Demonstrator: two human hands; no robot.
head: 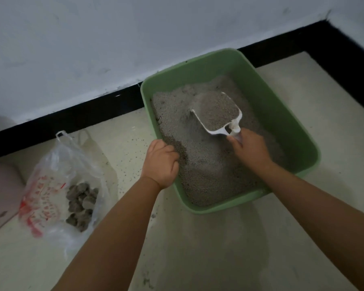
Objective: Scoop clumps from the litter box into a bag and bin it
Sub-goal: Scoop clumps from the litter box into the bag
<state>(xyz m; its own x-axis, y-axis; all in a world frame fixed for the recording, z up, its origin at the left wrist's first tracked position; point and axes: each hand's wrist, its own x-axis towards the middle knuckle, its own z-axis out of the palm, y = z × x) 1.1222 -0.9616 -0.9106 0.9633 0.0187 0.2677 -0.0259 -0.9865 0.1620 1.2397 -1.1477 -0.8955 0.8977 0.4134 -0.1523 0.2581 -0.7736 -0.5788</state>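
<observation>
While my left hand (pixel 161 162) curls closed over the near left rim of the green litter box (pixel 303 131), my right hand (pixel 249 149) is wrapped tight around the handle of the white scoop (pixel 216 113), which sits heaped with grey litter (pixel 206 164) above the bed. Whether a clump lies in that heap, I cannot tell. Left of the box, on the floor (pixel 198 248), the plastic bag (pixel 51 185) holds dark clumps (pixel 81 205).
</observation>
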